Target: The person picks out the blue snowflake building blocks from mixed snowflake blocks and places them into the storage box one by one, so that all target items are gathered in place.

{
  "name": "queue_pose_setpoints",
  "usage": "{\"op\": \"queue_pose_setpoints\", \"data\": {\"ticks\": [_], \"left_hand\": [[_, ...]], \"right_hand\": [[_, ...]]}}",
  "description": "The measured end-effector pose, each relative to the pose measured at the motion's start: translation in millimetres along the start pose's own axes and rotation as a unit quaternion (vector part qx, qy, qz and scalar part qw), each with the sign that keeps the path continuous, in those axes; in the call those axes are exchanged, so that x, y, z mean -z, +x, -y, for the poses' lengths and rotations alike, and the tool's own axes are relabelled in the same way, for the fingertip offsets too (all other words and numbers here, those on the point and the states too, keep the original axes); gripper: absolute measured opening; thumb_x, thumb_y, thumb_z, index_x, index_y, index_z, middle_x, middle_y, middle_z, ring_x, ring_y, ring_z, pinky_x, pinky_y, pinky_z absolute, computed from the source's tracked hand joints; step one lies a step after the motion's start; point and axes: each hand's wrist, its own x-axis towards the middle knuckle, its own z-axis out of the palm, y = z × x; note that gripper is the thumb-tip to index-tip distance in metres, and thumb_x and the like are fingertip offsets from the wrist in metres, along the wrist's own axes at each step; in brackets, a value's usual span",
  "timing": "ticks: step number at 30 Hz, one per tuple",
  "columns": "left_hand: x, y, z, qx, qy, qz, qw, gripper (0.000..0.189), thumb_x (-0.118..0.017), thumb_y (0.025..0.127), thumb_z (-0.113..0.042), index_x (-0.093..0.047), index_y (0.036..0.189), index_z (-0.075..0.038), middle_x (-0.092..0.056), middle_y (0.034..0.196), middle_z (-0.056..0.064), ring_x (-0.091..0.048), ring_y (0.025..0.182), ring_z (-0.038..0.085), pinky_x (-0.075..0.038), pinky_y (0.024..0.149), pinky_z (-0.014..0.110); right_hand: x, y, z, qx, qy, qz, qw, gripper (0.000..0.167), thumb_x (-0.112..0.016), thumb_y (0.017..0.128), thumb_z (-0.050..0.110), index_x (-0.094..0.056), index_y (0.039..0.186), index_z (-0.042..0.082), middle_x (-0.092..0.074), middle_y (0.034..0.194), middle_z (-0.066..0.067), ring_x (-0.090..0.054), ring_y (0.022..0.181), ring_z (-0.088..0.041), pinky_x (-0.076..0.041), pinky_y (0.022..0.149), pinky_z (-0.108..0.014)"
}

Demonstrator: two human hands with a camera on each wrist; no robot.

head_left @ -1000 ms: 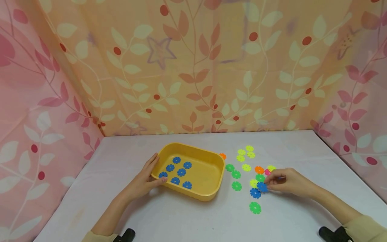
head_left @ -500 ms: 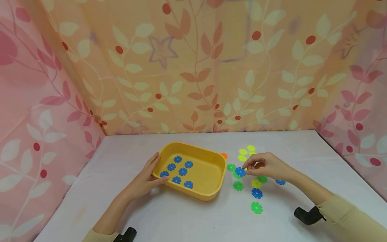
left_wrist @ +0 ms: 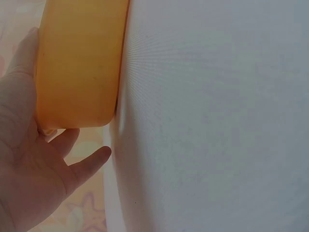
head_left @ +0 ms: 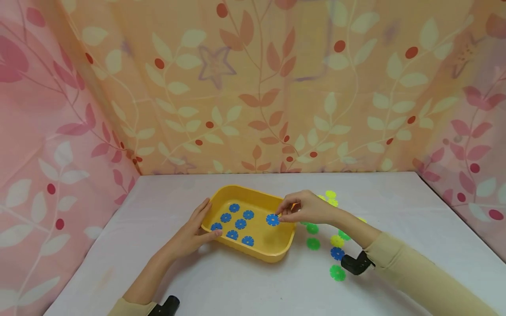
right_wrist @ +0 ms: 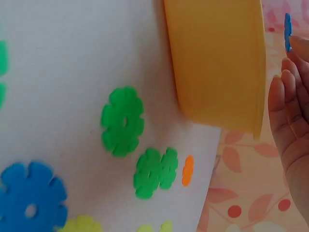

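Observation:
A yellow plastic tray [head_left: 261,252] stands on the white table, with several blue notched plastic discs [head_left: 240,224] lying on its left side. My left hand [head_left: 191,237] grips the tray's left end, thumb over the near rim and fingers along the outside; the left wrist view shows that hand [left_wrist: 34,169] against the tray's outer wall [left_wrist: 79,67]. Over the tray's right part, my right hand [head_left: 310,208] pinches a blue disc [head_left: 272,220] between thumb and fingertips. In the right wrist view, this disc [right_wrist: 288,33] appears edge-on above the tray's rim.
Right of the tray lie loose discs: a blue one [head_left: 337,253], green ones [head_left: 337,273], yellow ones [head_left: 337,241], and an orange one [right_wrist: 188,170] in the right wrist view. My right forearm partly hides them. Patterned curtains [head_left: 257,109] surround the table.
My right hand has carried the blue disc leftward from the loose discs on the table to above the tray. The left hand still holds the tray's left end.

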Motion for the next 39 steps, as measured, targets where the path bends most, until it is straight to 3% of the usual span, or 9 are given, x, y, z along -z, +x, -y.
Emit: {"op": "queue_pose_setpoints", "data": {"ticks": [11,17,22,30,39], "left_hand": [[-0.4,-0.1,1.7,-0.001,0.006,-0.002,1.0000,0.097,-0.069,0.086,-0.051,-0.016,0.157,-0.010,-0.003,0.163,0.003,-0.007,0.148,0.034,-0.017,0.112,0.061],[-0.6,-0.7,1.1,-0.001,0.003,-0.004,1.0000,0.097,-0.070,0.086,-0.050,-0.017,0.157,-0.010,-0.003,0.163,0.003,-0.007,0.148,0.034,-0.018,0.112,0.061],[-0.8,-0.4,1.1,0.000,0.001,-0.005,1.0000,0.096,-0.070,0.086,-0.050,-0.018,0.157,-0.010,-0.003,0.163,0.002,-0.007,0.148,0.034,-0.018,0.112,0.061],[-2.2,0.1,1.8,0.004,0.007,-0.003,1.0000,0.097,-0.069,0.086,-0.051,-0.017,0.157,-0.011,-0.003,0.164,0.002,-0.007,0.148,0.034,-0.018,0.112,0.061],[-1.1,-0.3,1.4,-0.001,0.007,-0.006,1.0000,0.096,-0.069,0.086,-0.050,-0.017,0.157,-0.010,-0.003,0.163,0.002,-0.007,0.148,0.034,-0.018,0.112,0.061]], "right_hand": [[-22,36.1,-3,0.006,-0.042,0.058,0.9975,0.011,-0.077,0.086,0.022,-0.075,0.096,0.016,-0.066,0.081,0.011,-0.059,0.074,-0.008,-0.054,0.070,-0.025],[-27,48.8,-4,-0.022,-0.078,0.090,0.9926,0.009,-0.077,0.086,0.021,-0.075,0.092,0.015,-0.066,0.078,0.013,-0.059,0.073,-0.006,-0.053,0.071,-0.023],[-30,55.8,-6,-0.042,-0.080,0.113,0.9894,0.006,-0.076,0.087,0.018,-0.075,0.092,0.015,-0.066,0.078,0.012,-0.058,0.073,-0.007,-0.054,0.070,-0.023],[-40,65.1,-9,-0.032,-0.102,0.140,0.9844,0.007,-0.077,0.085,0.015,-0.076,0.091,0.011,-0.067,0.079,0.012,-0.059,0.071,-0.003,-0.052,0.069,-0.020],[-44,69.4,-10,-0.043,-0.130,0.155,0.9785,0.004,-0.075,0.087,0.017,-0.075,0.089,0.014,-0.066,0.078,0.014,-0.058,0.073,-0.002,-0.052,0.071,-0.019]]}}
